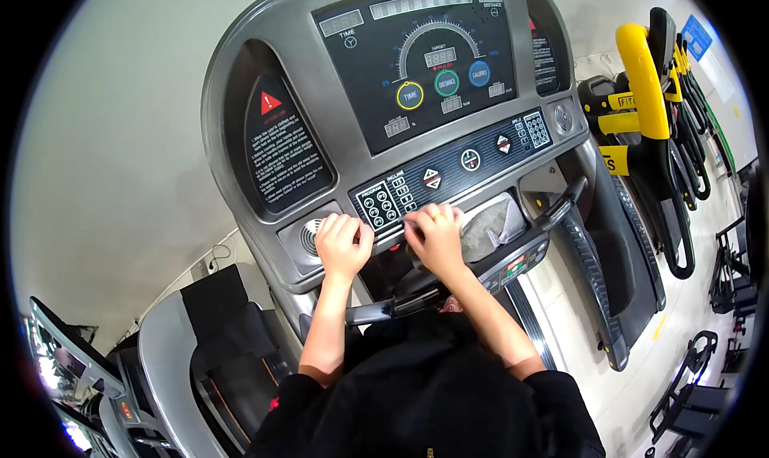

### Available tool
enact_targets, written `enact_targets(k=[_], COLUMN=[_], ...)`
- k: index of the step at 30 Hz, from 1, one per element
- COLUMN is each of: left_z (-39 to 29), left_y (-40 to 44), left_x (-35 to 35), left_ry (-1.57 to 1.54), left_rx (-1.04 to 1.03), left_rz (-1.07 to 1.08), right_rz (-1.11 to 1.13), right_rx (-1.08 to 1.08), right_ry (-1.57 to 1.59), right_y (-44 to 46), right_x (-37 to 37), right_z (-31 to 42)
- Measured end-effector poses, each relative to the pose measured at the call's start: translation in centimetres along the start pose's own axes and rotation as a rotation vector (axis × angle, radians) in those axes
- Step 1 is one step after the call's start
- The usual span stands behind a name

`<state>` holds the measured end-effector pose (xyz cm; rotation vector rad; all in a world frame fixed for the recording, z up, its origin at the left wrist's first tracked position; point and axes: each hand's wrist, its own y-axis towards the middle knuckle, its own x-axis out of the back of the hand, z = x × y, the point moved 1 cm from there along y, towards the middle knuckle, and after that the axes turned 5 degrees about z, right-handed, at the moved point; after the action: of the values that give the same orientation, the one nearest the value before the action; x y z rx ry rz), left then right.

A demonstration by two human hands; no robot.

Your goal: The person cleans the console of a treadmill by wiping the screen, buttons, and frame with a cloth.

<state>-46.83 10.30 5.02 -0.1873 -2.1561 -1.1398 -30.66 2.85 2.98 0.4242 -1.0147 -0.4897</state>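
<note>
My left hand (343,246) is closed, its fingers curled, over the lower left of a treadmill console (264,25), beside the round speaker grille (311,237). To its right, my right hand (437,235) is also closed, with a ring on one finger. It is just below the button strip (448,165). What either hand holds, if anything, is hidden. A grey cloth (487,227) lies in the console's tray, right beside my right hand. Above is the dark display panel (360,65) with time, distance and calories labels.
A black handlebar (416,300) runs below my hands. Yellow and black exercise machines (641,81) stand in a row at the right. Another grey and black machine (172,362) is at the lower left, near a wall (128,137) with a cable.
</note>
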Motion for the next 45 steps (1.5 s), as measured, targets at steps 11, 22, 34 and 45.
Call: enact_targets(k=[11,22,34,45], left_z=[0.0,0.2,0.4,0.5], left_y=[0.0,0.0,-0.1,-0.1], left_x=[0.0,0.1,0.1,0.3], left_ry=[-0.013,-0.046,-0.093,-0.109], left_rx=[-0.002,0.028,0.044,0.039], left_rz=[-0.033,-0.043,-0.075,-0.046], right_rz=[0.014,-0.048,-0.003,0.112], right_rx=[-0.108,-0.169,0.060,0.113], right_ry=[-0.029,-0.035,0.032,-0.123], right_y=[-0.8,-0.2,-1.5,-0.7], right_x=[-0.4,0.6,-2.4,-2.6], right_z=[1.5,-0.3,4.6,4.9])
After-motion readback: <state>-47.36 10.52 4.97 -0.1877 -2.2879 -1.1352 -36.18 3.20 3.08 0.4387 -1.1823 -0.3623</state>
